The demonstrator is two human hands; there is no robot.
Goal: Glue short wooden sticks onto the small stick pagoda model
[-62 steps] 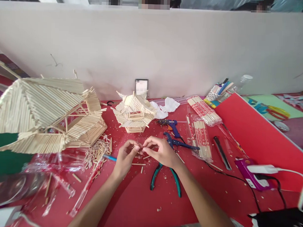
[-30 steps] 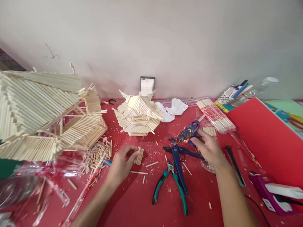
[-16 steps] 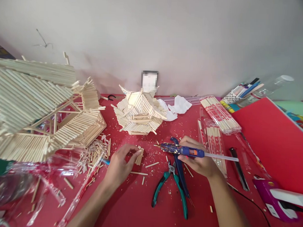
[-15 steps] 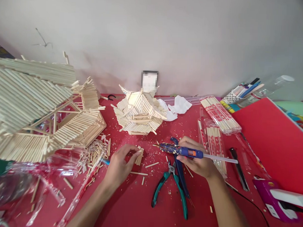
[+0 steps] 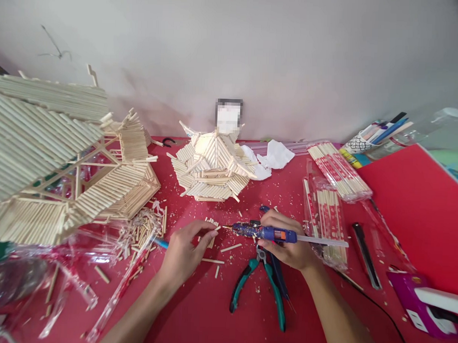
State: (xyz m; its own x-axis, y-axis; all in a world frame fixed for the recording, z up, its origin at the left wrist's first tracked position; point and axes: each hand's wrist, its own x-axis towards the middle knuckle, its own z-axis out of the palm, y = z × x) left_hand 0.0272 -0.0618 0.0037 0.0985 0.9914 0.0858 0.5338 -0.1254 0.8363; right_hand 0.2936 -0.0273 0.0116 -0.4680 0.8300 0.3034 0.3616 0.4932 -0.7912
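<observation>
My left hand (image 5: 185,247) is closed in a pinch on a short wooden stick (image 5: 218,227), just above a small row of joined sticks (image 5: 211,241). My right hand (image 5: 286,243) grips a blue, glue-spattered hot glue gun (image 5: 245,229), its nozzle close to the pinched stick. I cannot tell whether they touch. A translucent glue stick (image 5: 324,241) juts from the gun's rear. Below lie teal-handled pliers (image 5: 261,255), spread apart, beside a dark blue tool partly hidden by my right hand. Loose sticks (image 5: 231,247) lie between my hands.
A tiered stick-built model (image 5: 214,171) stands by the wall, and a larger stick building (image 5: 42,150) fills the left. Packs of sticks (image 5: 330,220), a black cutter (image 5: 367,256) and a purple device (image 5: 408,300) lie at right. Cut sticks (image 5: 140,233) are piled at left.
My left hand has lifted slightly and now pinches a short stick above the row. My right hand has brought the glue gun leftward, its nozzle nearer the left fingertips. The view has shifted slightly.
</observation>
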